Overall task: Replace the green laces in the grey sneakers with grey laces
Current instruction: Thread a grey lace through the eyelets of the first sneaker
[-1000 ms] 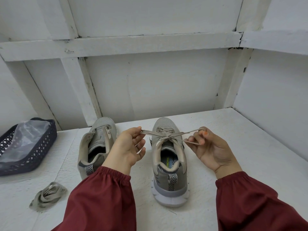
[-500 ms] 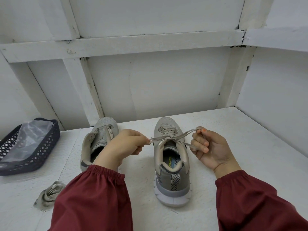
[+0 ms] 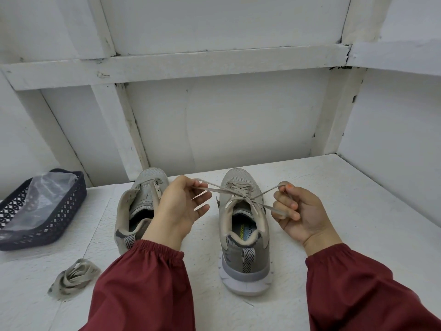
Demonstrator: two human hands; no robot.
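Two grey sneakers stand on the white table with their heels toward me. The right sneaker [image 3: 245, 237] carries a grey lace [image 3: 241, 193] tied over its tongue. My left hand [image 3: 177, 209] holds a loop of that lace out to the left. On the other side my right hand [image 3: 300, 211] pinches a loop and a loose end of the same lace. The left sneaker [image 3: 140, 206] shows no lace, its tongue is loose, and my left wrist partly hides it. A bundled greyish lace [image 3: 74, 279] lies on the table at the front left.
A dark plastic basket [image 3: 59, 223] with a clear plastic bag [image 3: 43, 197] inside stands at the left. White walls with beams close the table behind and on the right. Bare white table [image 3: 358, 211] stretches right of the right sneaker.
Both hands have drawn apart, pulling the lace loops wider to either side over the right sneaker. My left hand's fingers have spread a little.
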